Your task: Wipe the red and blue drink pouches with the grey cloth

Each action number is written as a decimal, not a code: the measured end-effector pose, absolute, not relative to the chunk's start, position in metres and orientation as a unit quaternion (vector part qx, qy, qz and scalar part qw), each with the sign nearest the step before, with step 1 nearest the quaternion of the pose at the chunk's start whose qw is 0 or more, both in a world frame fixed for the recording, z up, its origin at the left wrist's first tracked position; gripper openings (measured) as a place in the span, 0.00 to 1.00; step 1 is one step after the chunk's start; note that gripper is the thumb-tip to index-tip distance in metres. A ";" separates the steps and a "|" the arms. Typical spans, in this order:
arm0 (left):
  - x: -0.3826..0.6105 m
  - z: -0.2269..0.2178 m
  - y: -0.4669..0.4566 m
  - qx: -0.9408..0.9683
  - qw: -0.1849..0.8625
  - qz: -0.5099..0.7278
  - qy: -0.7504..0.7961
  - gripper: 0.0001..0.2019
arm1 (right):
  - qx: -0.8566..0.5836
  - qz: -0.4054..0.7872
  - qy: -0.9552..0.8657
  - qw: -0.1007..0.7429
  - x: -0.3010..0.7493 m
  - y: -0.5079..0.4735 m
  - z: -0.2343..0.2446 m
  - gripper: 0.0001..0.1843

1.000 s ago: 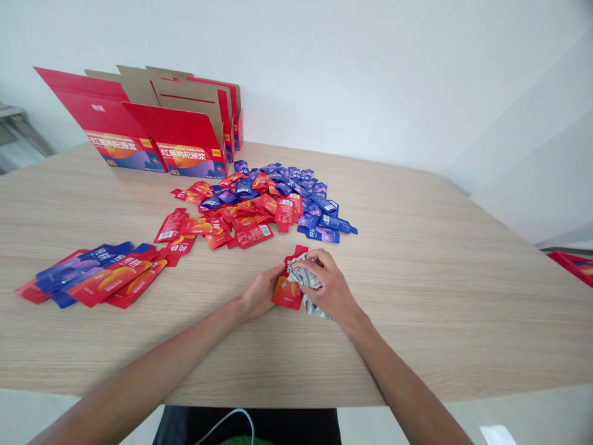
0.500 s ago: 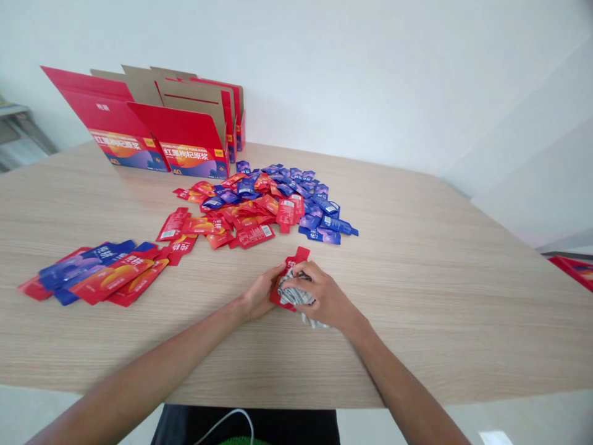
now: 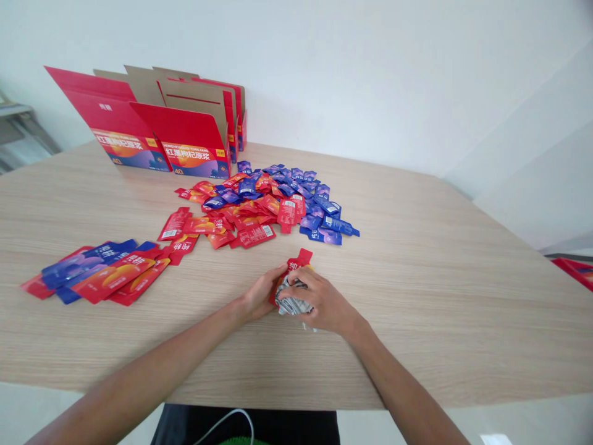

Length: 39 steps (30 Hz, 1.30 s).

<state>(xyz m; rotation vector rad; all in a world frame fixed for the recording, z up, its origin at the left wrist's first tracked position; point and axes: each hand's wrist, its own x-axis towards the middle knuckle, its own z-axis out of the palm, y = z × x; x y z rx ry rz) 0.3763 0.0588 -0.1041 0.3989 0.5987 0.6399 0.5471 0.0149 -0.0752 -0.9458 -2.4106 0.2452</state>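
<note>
My left hand (image 3: 262, 293) grips a red pouch (image 3: 300, 257) by its left edge, its narrow spout end pointing away from me. Crumpled in my right hand (image 3: 324, 298) is a grey-and-white striped cloth (image 3: 293, 299), pressed onto the pouch's front and covering most of its lower half. The fingers of that hand are curled round the cloth. Beyond my hands spreads a heap of loose red pouches (image 3: 254, 235) and blue pouches (image 3: 324, 236). To the left, several red and blue pouches (image 3: 113, 276) lie in an overlapping row.
Open red cartons (image 3: 192, 162) with raised flaps stand at the back left, near the wall. A red printed item (image 3: 574, 270) shows at the far right edge. A white cable (image 3: 231, 413) hangs below the front edge of the wooden table (image 3: 445, 296).
My right hand with the cloth has shifted slightly down over the pouch, uncovering a bit more of its upper front. My left hand keeps its hold.
</note>
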 end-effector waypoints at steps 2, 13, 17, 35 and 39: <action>0.377 -0.102 0.059 0.185 0.883 0.312 0.299 0.17 | -0.364 0.080 -0.886 0.276 0.547 0.015 -0.076 0.18; 0.379 -0.096 0.058 0.184 0.876 0.320 0.311 0.16 | -0.452 0.061 -0.821 0.342 0.556 0.019 -0.074 0.22; 0.378 -0.093 0.056 0.191 0.872 0.309 0.328 0.19 | -0.356 0.089 -0.891 0.266 0.548 0.015 -0.074 0.20; 0.363 -0.078 0.069 0.271 0.732 0.461 0.422 0.11 | -0.527 0.004 -0.720 0.451 0.567 0.022 -0.067 0.19; 0.327 -0.053 0.080 0.317 0.692 0.490 0.425 0.17 | -0.525 0.003 -0.711 0.469 0.567 0.023 -0.069 0.19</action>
